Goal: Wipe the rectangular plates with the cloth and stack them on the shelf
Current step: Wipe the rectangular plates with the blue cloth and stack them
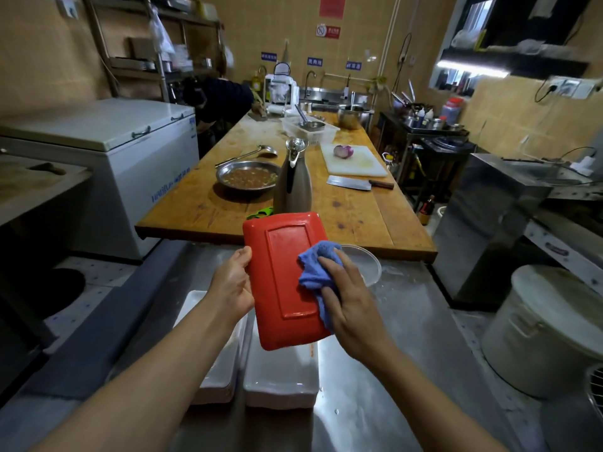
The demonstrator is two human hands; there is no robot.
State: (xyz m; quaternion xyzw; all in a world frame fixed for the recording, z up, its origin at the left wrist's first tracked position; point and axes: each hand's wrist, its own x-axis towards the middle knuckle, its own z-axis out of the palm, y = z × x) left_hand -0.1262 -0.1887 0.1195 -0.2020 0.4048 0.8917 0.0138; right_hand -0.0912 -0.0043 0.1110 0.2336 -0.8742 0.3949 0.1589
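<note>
1. Wiping was under way at the centre of the frame: the left hand (232,285) gripped the left long edge of a red plate (284,278), thumb over the rim, holding it bottom up above the steel counter (385,370).
2. The right hand (346,301) pressed a bunched blue cloth (315,272) against the plate's right side, fingers curled over the cloth.
3. Two stacks of white plates (280,383) sat on the counter just below the red plate, side by side, in the lower middle of the frame.
4. Whether those stacks were already wiped or still waiting could not be told.
5. By my judgement the red plate was mid-wipe, and placing it on a shelf remained; no target shelf showed clearly.
</note>
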